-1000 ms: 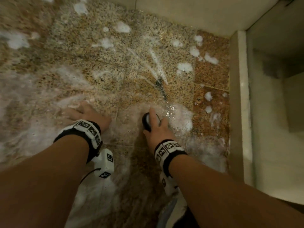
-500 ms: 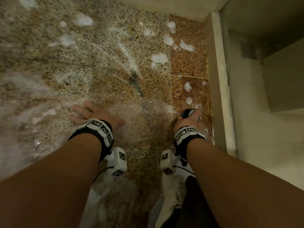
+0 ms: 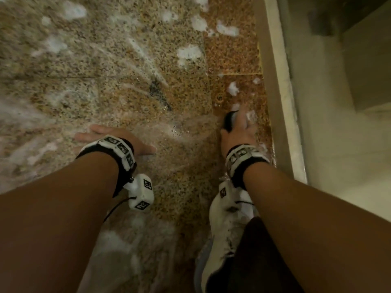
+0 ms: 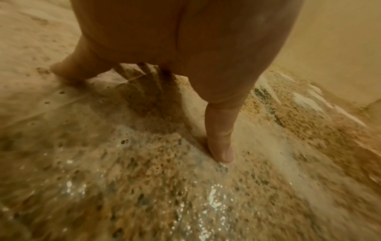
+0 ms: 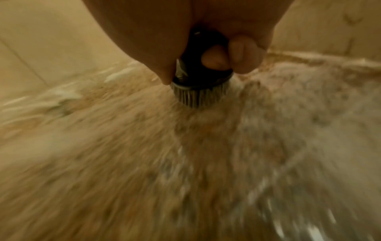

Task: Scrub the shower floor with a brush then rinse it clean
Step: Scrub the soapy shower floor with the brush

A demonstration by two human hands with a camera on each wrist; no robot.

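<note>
The speckled stone shower floor (image 3: 127, 85) is wet and streaked with white foam. My right hand (image 3: 239, 132) grips a black scrub brush (image 3: 229, 121) and presses it onto the reddish tiles close to the pale kerb. In the right wrist view the brush (image 5: 200, 81) shows a black handle with my fingers (image 5: 239, 53) curled round it and grey bristles on the floor. My left hand (image 3: 114, 138) lies flat on the wet floor to the left, fingers spread. Its thumb (image 4: 220, 143) touches the wet floor (image 4: 144, 179) in the left wrist view.
A pale raised kerb (image 3: 277, 92) bounds the floor on the right, with light flooring beyond. A white shoe (image 3: 228, 229) stands under my right forearm. Foam clumps (image 3: 188, 53) dot the far tiles, and a dark mark (image 3: 158, 94) sits mid-floor.
My right hand has swept the brush from the middle of the floor rightward to beside the kerb. The left hand stays planted flat on the floor.
</note>
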